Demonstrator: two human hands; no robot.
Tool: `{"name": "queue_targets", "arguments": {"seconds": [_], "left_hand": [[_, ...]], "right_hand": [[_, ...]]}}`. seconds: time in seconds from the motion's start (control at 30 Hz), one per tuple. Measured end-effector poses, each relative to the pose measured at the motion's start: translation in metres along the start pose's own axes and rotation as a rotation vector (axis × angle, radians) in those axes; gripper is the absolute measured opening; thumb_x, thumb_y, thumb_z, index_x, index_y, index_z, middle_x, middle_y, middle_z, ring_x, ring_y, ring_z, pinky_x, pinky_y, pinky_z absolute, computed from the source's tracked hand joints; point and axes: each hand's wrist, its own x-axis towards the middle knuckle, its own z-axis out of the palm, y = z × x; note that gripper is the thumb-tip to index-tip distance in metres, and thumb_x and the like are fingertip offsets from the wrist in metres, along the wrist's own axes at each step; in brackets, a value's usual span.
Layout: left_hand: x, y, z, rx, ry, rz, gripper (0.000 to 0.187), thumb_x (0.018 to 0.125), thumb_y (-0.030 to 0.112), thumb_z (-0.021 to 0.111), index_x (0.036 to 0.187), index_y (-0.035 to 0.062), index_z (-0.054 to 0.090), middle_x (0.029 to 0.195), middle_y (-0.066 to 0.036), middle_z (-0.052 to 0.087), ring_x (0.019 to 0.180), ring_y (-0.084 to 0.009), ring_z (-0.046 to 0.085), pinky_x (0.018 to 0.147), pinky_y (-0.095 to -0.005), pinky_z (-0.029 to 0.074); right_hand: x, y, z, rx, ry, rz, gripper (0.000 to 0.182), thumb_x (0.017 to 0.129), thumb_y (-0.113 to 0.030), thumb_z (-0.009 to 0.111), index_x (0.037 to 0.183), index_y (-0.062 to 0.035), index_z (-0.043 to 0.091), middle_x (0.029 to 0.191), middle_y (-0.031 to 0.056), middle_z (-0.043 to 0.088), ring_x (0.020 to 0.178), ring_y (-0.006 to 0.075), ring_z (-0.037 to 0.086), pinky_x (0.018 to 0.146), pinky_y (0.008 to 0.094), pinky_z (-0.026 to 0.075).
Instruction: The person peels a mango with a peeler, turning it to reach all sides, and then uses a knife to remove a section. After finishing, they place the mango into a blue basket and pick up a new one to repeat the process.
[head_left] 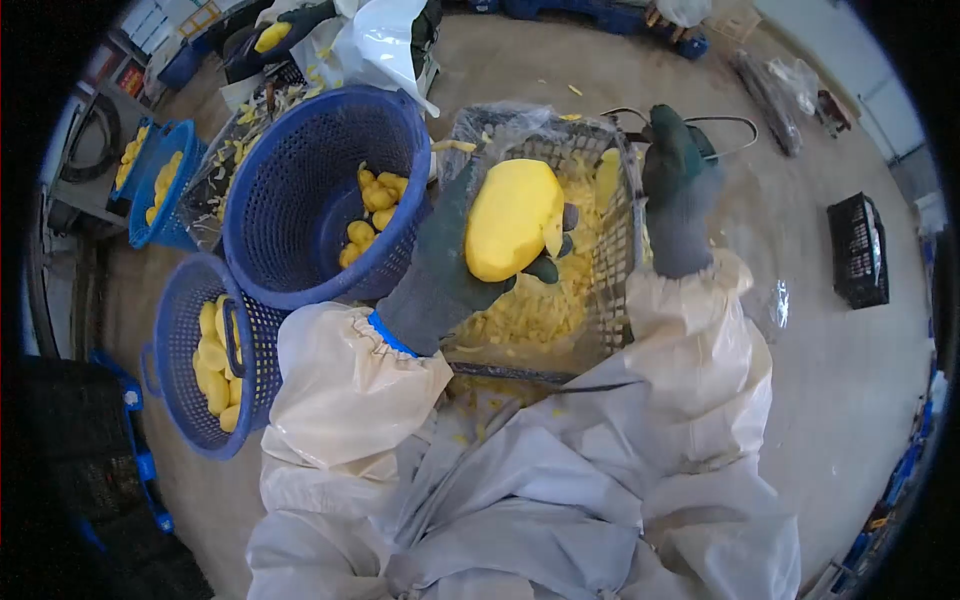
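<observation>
Produce (515, 220), smooth and yellow, rests in the left hand (447, 240) in the head view, gloved fingers wrapped around it, above a crate (626, 250) of yellow shavings. The gloved right hand (680, 165) curls about a bent metal loop (738, 119) near the crate's far right corner. A large blue basket (285, 190) stands left, holding smaller yellow pieces (380, 192).

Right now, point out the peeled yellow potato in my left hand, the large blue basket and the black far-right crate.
Peeled yellow potato (514, 220): head view, broad side.
Large blue basket (292, 185): head view, inner wall.
Black crate (862, 284): head view, near wall.
</observation>
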Motion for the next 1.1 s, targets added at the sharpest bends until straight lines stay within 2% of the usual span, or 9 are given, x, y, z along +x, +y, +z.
{"name": "queue_targets", "arguments": {"seconds": [0.07,0.17,0.27,0.3,0.4,0.6,0.87,1.07,1.1], "left_hand": [[-0.001,-0.008,-0.002,0.549,0.151,0.399,0.049,0.096,0.042,0.047,0.129,0.0064,0.044,0.112,-0.020,0.060,0.092,-0.0300,0.063,0.067,-0.0360,0.057],[-0.001,-0.018,-0.012,1.259,0.150,0.920,0.051,0.089,0.035,0.055,0.128,0.0045,0.044,0.115,-0.019,0.058,0.099,-0.0292,0.062,0.077,-0.0355,0.055],[-0.014,-0.004,-0.012,1.195,0.044,0.653,0.067,0.074,0.007,0.077,0.131,0.0010,0.042,0.127,-0.018,0.051,0.112,-0.0283,0.057,0.093,-0.0370,0.049],[-0.007,-0.025,-0.028,1.043,0.066,0.776,0.053,0.089,0.032,0.064,0.129,0.0041,0.046,0.120,-0.019,0.056,0.107,-0.0301,0.060,0.087,-0.0385,0.053],[-0.005,0.000,-0.006,-0.353,0.025,-0.104,0.053,0.093,0.046,0.052,0.128,0.0063,0.047,0.117,-0.019,0.058,0.106,-0.0312,0.060,0.086,-0.0393,0.054],[-0.002,-0.005,-0.004,-0.186,0.079,-0.072,0.051,0.094,0.042,0.051,0.129,0.0058,0.047,0.117,-0.017,0.058,0.103,-0.0306,0.061,0.079,-0.0380,0.056],[-0.003,0.000,-0.004,-0.187,-0.061,-0.024,0.050,0.097,0.042,0.046,0.129,0.0033,0.046,0.117,-0.019,0.058,0.099,-0.0315,0.063,0.072,-0.0396,0.057],[-0.007,-0.002,0.000,-0.015,-0.008,-0.042,0.049,0.096,0.041,0.050,0.122,-0.0001,0.050,0.107,-0.015,0.063,0.094,-0.0272,0.065,0.076,-0.0424,0.056],[-0.005,-0.003,0.001,-0.006,0.031,-0.044,0.048,0.096,0.040,0.050,0.122,0.0000,0.050,0.107,-0.015,0.063,0.094,-0.0269,0.065,0.076,-0.0417,0.056]], "right_hand": [[-0.015,-0.028,-0.005,-0.003,-0.084,-0.222,0.026,0.084,-0.022,0.064,0.085,0.0032,0.065,0.066,0.0103,0.061,0.061,0.0140,0.055,0.057,0.0295,0.044],[-0.058,-0.082,0.012,0.388,-0.259,0.241,0.013,0.081,-0.012,0.067,0.084,0.0005,0.065,0.066,0.0028,0.059,0.060,0.0112,0.054,0.054,0.0292,0.041],[-0.047,-0.060,0.019,0.430,-0.238,0.361,0.011,0.081,-0.012,0.068,0.078,-0.0021,0.065,0.064,-0.0008,0.056,0.058,0.0088,0.051,0.051,0.0275,0.038],[-0.034,-0.040,0.020,0.362,-0.196,0.292,0.014,0.082,-0.015,0.067,0.076,-0.0026,0.065,0.062,-0.0009,0.055,0.057,0.0083,0.050,0.050,0.0266,0.037],[0.003,-0.005,0.004,0.406,0.023,0.601,0.021,0.082,-0.020,0.068,0.080,0.0009,0.067,0.066,0.0017,0.060,0.062,0.0096,0.055,0.057,0.0269,0.044],[-0.060,-0.085,0.012,0.474,-0.248,0.432,0.022,0.081,-0.023,0.069,0.077,-0.0010,0.066,0.069,0.0021,0.062,0.064,0.0093,0.055,0.059,0.0269,0.044],[0.011,0.009,-0.010,0.527,0.023,0.517,0.023,0.089,-0.025,0.062,0.084,-0.0029,0.064,0.071,-0.0004,0.058,0.053,0.0085,0.047,0.048,0.0225,0.036],[-0.017,-0.030,-0.005,0.237,-0.371,0.037,0.021,0.087,-0.024,0.063,0.081,-0.0046,0.063,0.062,-0.0005,0.051,0.048,0.0067,0.042,0.044,0.0235,0.031],[-0.014,-0.032,-0.002,0.307,-0.358,0.283,0.021,0.086,-0.024,0.064,0.079,-0.0043,0.062,0.060,-0.0009,0.050,0.047,0.0066,0.042,0.044,0.0238,0.031]]}}
